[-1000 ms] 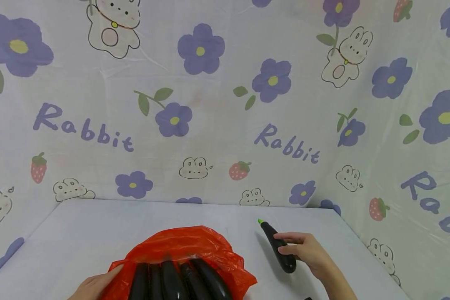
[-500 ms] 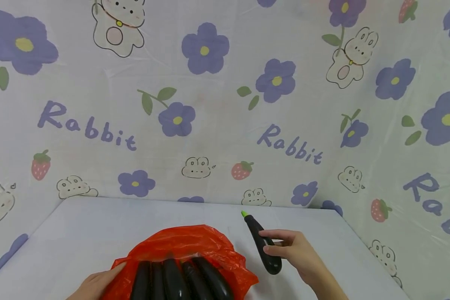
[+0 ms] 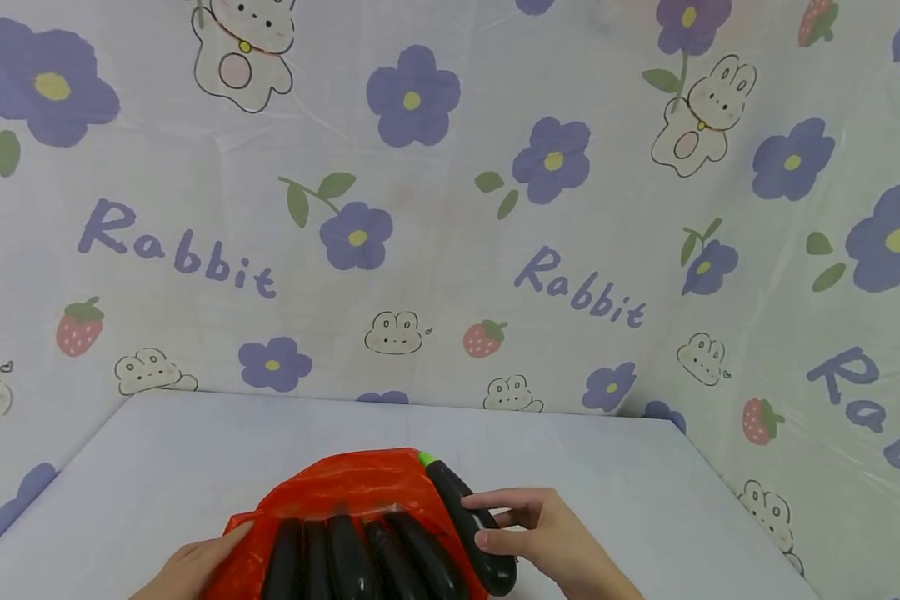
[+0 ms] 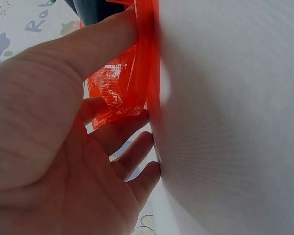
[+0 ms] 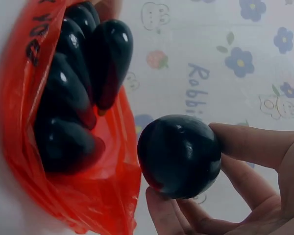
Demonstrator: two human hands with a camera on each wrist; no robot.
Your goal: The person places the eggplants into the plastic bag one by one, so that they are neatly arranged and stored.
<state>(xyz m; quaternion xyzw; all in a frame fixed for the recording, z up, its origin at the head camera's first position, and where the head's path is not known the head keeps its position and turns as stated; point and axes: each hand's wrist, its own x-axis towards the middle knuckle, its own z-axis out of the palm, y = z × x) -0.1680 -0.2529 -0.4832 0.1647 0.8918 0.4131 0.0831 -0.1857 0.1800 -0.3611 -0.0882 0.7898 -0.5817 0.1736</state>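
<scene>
A dark eggplant [image 3: 453, 507] with a green stem end is pinched in my right hand [image 3: 547, 533], thumb on one side and fingers on the other. It hangs tilted over the right edge of a red plastic bag [image 3: 330, 477], and its round end [image 5: 179, 156] faces the right wrist camera. Several more eggplants [image 3: 351, 554] lie side by side in the bag's open mouth. At the bag's left edge, my left hand [image 3: 195, 568] holds the red plastic between thumb and fingers, its fingertips touching the white table in the left wrist view.
The white tabletop [image 3: 630, 475] spreads behind and to both sides of the bag. A cloth [image 3: 435, 275] printed with purple flowers and rabbits hangs along its back and sides. Black lettering marks the bag in the right wrist view.
My right hand has carried the eggplant leftward from beside the bag to over its right edge. My left hand has stayed at the bag's left edge.
</scene>
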